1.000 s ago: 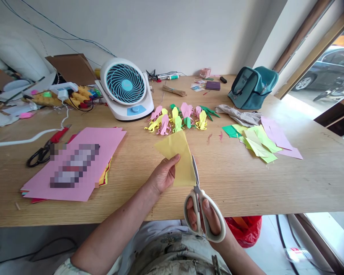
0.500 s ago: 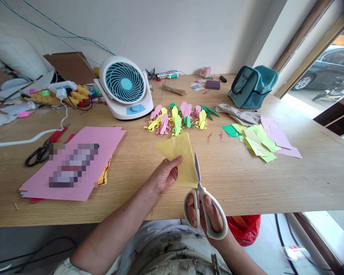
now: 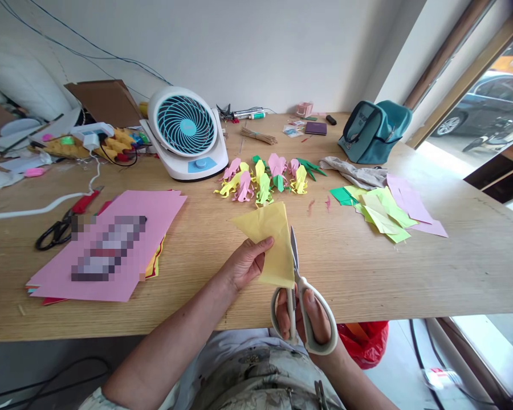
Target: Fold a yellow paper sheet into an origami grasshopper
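Observation:
A folded sheet of yellow paper (image 3: 277, 262) is pinched between the thumb and fingers of my left hand (image 3: 248, 263), raised above the front of the table. My right hand (image 3: 314, 322) has its thumb and fingers through the cream handles of a pair of scissors (image 3: 304, 287). The blades point away from me, slightly parted, at the paper's right edge; part of the lower blade is hidden behind the paper. Beyond the paper stand several small folded paper figures (image 3: 263, 188) in pink, yellow and green, with curled strips at their bases.
Pink sheets (image 3: 154, 213) lie stacked at left, a pixelated object on top, black-handled scissors (image 3: 60, 230) beside them. Paper offcuts (image 3: 382, 210) lie at right near a grey cloth (image 3: 354, 171) and a teal bag (image 3: 374, 134). A fan (image 3: 188, 131) stands at the back.
The scissors have shifted slightly left and the paper has tilted a little, its lower edge dropping slightly. Both hands keep their holds.

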A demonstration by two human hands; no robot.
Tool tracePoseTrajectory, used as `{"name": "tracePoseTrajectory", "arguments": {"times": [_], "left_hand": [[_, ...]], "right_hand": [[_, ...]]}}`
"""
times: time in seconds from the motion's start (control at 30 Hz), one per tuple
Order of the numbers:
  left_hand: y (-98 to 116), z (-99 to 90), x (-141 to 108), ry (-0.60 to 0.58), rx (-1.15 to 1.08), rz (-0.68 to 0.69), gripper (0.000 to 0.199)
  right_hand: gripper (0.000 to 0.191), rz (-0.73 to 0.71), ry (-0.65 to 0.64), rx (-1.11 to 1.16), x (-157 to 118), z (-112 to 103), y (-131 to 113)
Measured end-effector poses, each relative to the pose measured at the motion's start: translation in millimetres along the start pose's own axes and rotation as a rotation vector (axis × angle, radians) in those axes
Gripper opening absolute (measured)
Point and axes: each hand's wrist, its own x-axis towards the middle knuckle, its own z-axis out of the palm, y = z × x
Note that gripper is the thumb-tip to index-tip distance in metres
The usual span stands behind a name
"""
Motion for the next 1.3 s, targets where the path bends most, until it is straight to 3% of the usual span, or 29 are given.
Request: {"name": "tracePoseTrajectory", "arguments": {"times": [0.33,0.57,0.93,1.1,1.3], "left_hand": [[-1.5,-0.7,-1.0,0.004,-0.008,-0.034,0.043],[-6.4,1.7,-4.5,-0.001,-0.003,-0.073,0.041],[-5.2,2.4,-4.1,-0.002,-0.019,-0.077,0.046],[-6.4,2.0,-5.4,-0.007,-0.013,-0.056,0.042],[-7.7,3.8,-5.0,-0.018,-0.001,-0.059,0.039]], "right_hand": [[0.048,-0.007,0.065,-0.025,1.2,13.0,-6.4],[0.057,-0.024,0.016,0.019,10.1,21.7,-12.6],[0.059,-0.102,0.088,-0.057,9.4,19.5,-5.4],[0.061,-0.072,0.051,-0.051,9.9,21.4,-8.6],[0.060,-0.040,0.093,0.029,11.4,26.2,-11.5]]}}
